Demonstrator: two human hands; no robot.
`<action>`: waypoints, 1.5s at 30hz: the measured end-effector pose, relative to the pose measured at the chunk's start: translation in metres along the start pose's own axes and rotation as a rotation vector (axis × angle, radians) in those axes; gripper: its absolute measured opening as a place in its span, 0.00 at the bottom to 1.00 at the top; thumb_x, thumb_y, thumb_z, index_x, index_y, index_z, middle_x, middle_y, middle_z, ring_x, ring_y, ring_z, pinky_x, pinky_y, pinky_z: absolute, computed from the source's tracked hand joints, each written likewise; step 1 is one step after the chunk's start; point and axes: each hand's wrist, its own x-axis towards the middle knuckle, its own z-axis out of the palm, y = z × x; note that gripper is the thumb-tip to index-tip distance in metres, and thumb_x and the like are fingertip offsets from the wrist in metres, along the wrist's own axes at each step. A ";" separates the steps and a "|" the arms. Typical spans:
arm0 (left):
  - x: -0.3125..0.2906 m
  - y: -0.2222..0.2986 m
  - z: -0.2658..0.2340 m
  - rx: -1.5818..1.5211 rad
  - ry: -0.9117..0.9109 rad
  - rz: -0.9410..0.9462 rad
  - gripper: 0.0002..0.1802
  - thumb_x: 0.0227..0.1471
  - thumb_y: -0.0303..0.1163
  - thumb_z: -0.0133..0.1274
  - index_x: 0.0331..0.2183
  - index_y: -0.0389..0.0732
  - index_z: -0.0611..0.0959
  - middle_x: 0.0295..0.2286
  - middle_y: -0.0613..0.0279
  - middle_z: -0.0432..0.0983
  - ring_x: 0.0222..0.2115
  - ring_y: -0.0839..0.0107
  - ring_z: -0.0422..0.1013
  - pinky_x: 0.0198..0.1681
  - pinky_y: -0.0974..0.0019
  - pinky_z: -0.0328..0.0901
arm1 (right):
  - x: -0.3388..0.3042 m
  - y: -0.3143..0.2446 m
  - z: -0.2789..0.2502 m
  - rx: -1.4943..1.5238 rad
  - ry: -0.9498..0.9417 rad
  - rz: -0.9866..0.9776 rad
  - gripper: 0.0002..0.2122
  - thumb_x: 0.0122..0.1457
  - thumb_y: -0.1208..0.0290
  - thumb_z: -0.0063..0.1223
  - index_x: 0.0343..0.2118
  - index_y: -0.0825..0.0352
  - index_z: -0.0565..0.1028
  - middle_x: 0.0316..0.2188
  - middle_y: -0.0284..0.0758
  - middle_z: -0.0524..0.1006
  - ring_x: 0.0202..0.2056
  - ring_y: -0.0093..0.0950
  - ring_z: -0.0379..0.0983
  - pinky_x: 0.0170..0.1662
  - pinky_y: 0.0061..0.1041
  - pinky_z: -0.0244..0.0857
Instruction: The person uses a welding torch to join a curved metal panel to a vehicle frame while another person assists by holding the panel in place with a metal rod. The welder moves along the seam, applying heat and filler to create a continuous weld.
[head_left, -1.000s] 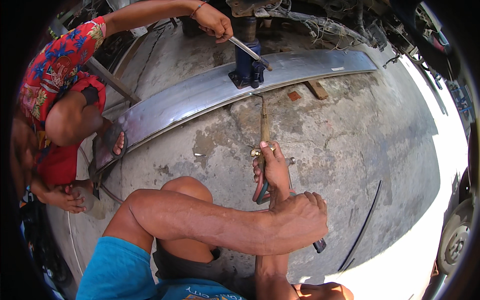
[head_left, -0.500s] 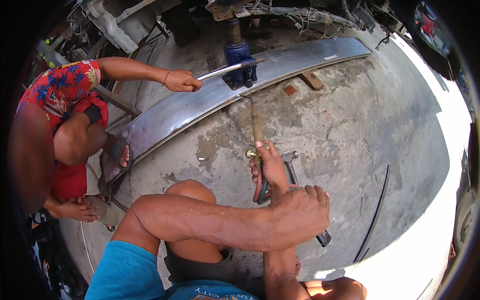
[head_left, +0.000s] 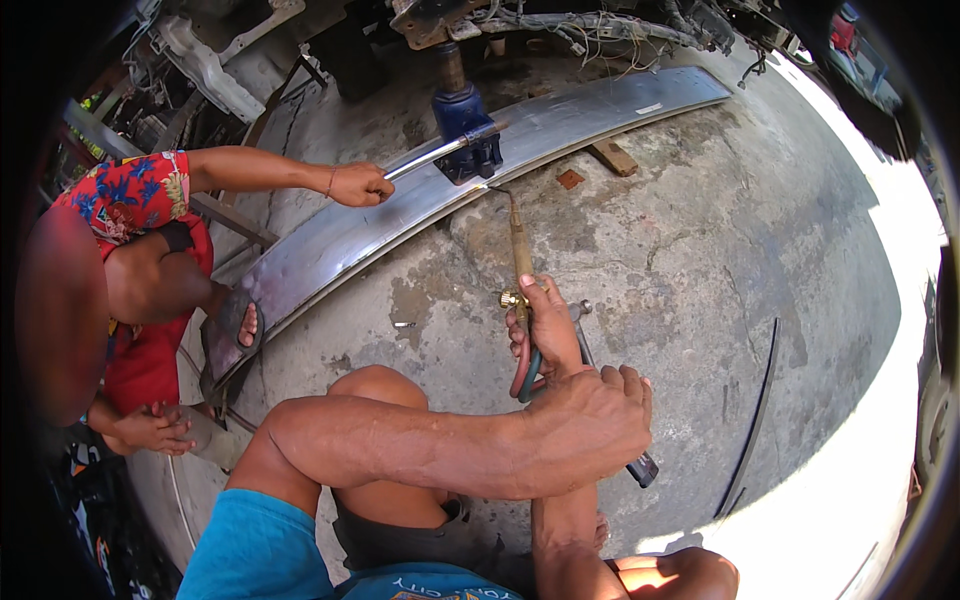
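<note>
My right hand [head_left: 543, 318] is closed around the brass gas torch [head_left: 519, 240], beside its knob. The torch's bent tip is at the near edge of a long silvery metal panel [head_left: 370, 205]. Red and green hoses [head_left: 533, 376] loop below that hand. Crossing over my right forearm, my left hand [head_left: 600, 415] has its fingers curled around a hammer [head_left: 642, 467]; the head shows above the hand and the handle's end below. On the panel stands a blue bottle jack [head_left: 463, 125]. A co-worker's hand [head_left: 362, 185] grips the jack's metal bar [head_left: 425, 160].
The co-worker in a red flowered shirt [head_left: 125, 195] crouches at left, one sandalled foot [head_left: 245, 325] on the panel. Vehicle framework and loose wires [head_left: 615, 35] hang above. A wood block [head_left: 612, 157] sits by the panel. A black strip [head_left: 755, 420] lies on the concrete at right.
The view has shifted slightly. The co-worker's hand and the jack bar are a little lower. The torch stays at the panel's edge, and both my hands keep their hold.
</note>
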 end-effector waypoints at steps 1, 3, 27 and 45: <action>0.000 0.000 -0.002 -0.008 -0.021 -0.004 0.36 0.39 0.27 0.62 0.50 0.16 0.77 0.39 0.36 0.79 0.40 0.54 0.80 0.39 0.65 0.77 | 0.001 0.000 -0.001 -0.002 0.005 -0.010 0.14 0.70 0.52 0.54 0.41 0.55 0.67 0.21 0.32 0.73 0.14 0.20 0.67 0.13 0.22 0.64; 0.001 0.000 -0.007 -0.020 -0.047 -0.005 0.35 0.40 0.27 0.61 0.50 0.15 0.76 0.40 0.34 0.79 0.40 0.54 0.80 0.38 0.66 0.77 | 0.002 -0.001 -0.002 0.003 0.014 -0.027 0.14 0.69 0.52 0.55 0.42 0.54 0.67 0.20 0.32 0.73 0.14 0.20 0.67 0.13 0.22 0.64; -0.007 -0.006 -0.009 0.006 0.011 -0.004 0.31 0.46 0.26 0.57 0.51 0.14 0.76 0.42 0.28 0.79 0.40 0.50 0.82 0.37 0.64 0.78 | 0.047 -0.035 -0.022 0.021 0.138 -0.144 0.14 0.69 0.52 0.54 0.44 0.55 0.66 0.22 0.33 0.73 0.15 0.20 0.66 0.15 0.22 0.63; -0.007 -0.014 -0.002 -0.080 0.020 -0.049 0.32 0.45 0.26 0.58 0.50 0.14 0.77 0.41 0.27 0.79 0.41 0.48 0.82 0.38 0.62 0.79 | 0.054 -0.047 -0.019 0.031 0.137 -0.153 0.14 0.69 0.53 0.55 0.44 0.56 0.66 0.21 0.32 0.72 0.15 0.20 0.66 0.15 0.21 0.62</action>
